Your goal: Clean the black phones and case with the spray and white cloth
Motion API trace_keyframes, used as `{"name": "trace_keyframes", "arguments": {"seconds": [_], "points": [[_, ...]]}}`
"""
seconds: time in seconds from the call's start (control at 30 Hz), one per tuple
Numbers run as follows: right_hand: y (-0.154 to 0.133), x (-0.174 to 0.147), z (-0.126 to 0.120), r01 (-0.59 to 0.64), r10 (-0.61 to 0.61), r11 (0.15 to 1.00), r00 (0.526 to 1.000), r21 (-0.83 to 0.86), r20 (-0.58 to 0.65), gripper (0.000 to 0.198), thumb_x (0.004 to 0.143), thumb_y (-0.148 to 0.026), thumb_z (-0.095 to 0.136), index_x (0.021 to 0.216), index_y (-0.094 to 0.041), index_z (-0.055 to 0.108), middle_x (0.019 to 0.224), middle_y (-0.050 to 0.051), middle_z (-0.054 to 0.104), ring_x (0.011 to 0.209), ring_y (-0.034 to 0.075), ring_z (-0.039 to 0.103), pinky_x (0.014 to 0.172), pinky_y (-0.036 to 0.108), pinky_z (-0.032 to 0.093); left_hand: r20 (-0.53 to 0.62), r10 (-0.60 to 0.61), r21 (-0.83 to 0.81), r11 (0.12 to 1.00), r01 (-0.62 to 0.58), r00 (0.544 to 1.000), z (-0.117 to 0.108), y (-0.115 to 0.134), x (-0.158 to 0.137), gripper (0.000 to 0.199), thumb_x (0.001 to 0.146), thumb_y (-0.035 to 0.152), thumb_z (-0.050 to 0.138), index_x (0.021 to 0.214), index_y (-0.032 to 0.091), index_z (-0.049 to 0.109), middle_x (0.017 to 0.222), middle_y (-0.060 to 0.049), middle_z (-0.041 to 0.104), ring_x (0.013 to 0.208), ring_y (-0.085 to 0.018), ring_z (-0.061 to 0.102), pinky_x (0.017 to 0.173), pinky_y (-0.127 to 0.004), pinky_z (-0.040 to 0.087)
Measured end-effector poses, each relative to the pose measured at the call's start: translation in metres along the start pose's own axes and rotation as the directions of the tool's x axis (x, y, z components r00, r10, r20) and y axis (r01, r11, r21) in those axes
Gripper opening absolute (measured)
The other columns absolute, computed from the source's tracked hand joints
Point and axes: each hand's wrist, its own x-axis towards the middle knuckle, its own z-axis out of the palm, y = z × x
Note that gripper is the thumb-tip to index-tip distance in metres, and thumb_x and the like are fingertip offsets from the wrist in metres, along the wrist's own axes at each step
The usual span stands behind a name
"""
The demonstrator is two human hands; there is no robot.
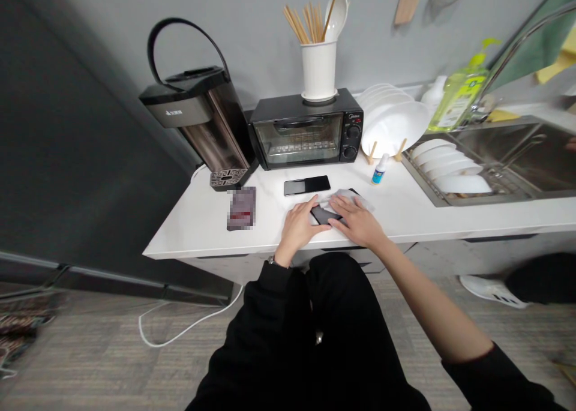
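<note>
Dark phone (pixel 323 215) on white worktop (pixel 202 219), in front of toaster oven (pixel 306 130): left hand (pixel 299 222) gripping its near-left end, right hand (pixel 355 218) pressing a pale cloth (pixel 348 196) flat onto it, fingers spread.

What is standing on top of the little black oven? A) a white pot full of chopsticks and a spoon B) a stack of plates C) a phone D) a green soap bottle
A: the white pot with chopsticks and a spoon sits on the oven; the green bottle is by the sink, and the phone lies on the counter.
</note>
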Motion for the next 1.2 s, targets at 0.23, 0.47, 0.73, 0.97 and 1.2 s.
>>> {"name": "trace_keyframes", "arguments": {"seconds": [0.23,0.47,0.73,0.97,1.2], "points": [[-0.013,0.004,0.003,0.055,-0.055,0.998,0.998,-0.001,-0.009,0.064,0.110,-0.056,0.033,0.158,-0.017,0.049,0.165,0.013,0.046,0.159,0.033,0.034,0.130,0.063,0.025,0.005,-0.003,0.022,1.000,0.002,1.000,0.000,-0.002,0.001,0.095,0.082,0.048,0.086,0.161,0.029,0.039,0.147,-0.008,0.065,0.137,-0.032,0.057,0.114,-0.049,0.045],[-0.004,-0.008,-0.005,0.139,-0.142,0.987,0.989,0.079,0.039,0.063,0.111,-0.056,0.029,0.165,-0.024,0.037,0.168,0.009,0.042,0.159,0.025,0.034,0.130,0.055,0.030,0.025,-0.003,0.033,0.999,0.002,1.000,-0.003,-0.003,0.001,0.091,0.083,0.042,0.086,0.161,0.029,0.040,0.146,-0.008,0.066,0.137,-0.032,0.057,0.114,-0.048,0.045],[-0.022,0.007,0.016,-0.066,0.067,0.998,0.995,0.020,-0.075,0.095,0.099,-0.077,0.039,0.164,-0.008,0.035,0.169,0.022,0.036,0.160,0.038,0.031,0.129,0.059,0.031,0.028,0.044,0.039,0.998,-0.045,0.999,-0.002,-0.005,-0.001,0.086,0.089,0.040,0.081,0.162,0.027,0.037,0.147,-0.010,0.065,0.136,-0.031,0.057,0.114,-0.046,0.045],[-0.012,-0.011,-0.003,0.065,-0.065,0.997,0.998,0.043,0.007,0.072,0.108,-0.061,0.034,0.164,-0.016,0.039,0.167,0.014,0.044,0.156,0.028,0.040,0.128,0.052,0.035,0.017,0.031,0.010,0.999,-0.031,0.999,-0.003,-0.004,-0.001,0.097,0.083,0.045,0.087,0.163,0.027,0.034,0.146,-0.009,0.065,0.135,-0.032,0.058,0.114,-0.048,0.045],[-0.022,0.015,0.012,-0.156,0.154,0.988,0.985,-0.020,-0.083,0.085,0.104,-0.070,0.037,0.160,-0.006,0.042,0.164,0.023,0.043,0.156,0.037,0.039,0.127,0.059,0.033,0.024,0.024,-0.020,1.000,-0.024,0.999,-0.003,-0.003,0.001,0.085,0.086,0.040,0.082,0.159,0.025,0.041,0.149,-0.010,0.064,0.137,-0.030,0.058,0.117,-0.047,0.043]]}}
